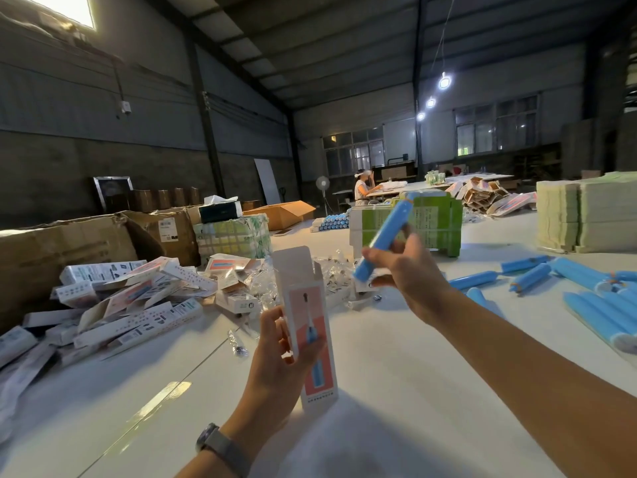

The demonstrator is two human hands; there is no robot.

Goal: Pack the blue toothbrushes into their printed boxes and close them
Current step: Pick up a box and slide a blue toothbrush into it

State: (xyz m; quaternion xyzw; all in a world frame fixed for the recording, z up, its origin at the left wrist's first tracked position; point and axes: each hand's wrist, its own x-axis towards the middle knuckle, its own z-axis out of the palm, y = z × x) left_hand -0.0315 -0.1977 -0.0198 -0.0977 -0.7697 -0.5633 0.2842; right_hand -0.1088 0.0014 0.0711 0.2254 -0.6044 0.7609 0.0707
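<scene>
The left hand (275, 357) grips a printed box (306, 326) upright, top flap open, above the table (396, 374). At its 1 o'clock, the right hand (410, 270) pinches a tilted blue toothbrush (386, 236). More toothbrushes (599, 305) lie at 3 o'clock.

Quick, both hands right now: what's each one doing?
Left hand: grips the printed box, top flap open.
Right hand: holds a blue toothbrush in the air, not yet in the box.

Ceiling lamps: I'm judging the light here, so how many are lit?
3, hanging in a row at upper right: the nearest lamp, the middle lamp and the farthest lamp. Others may be out of view.
</scene>
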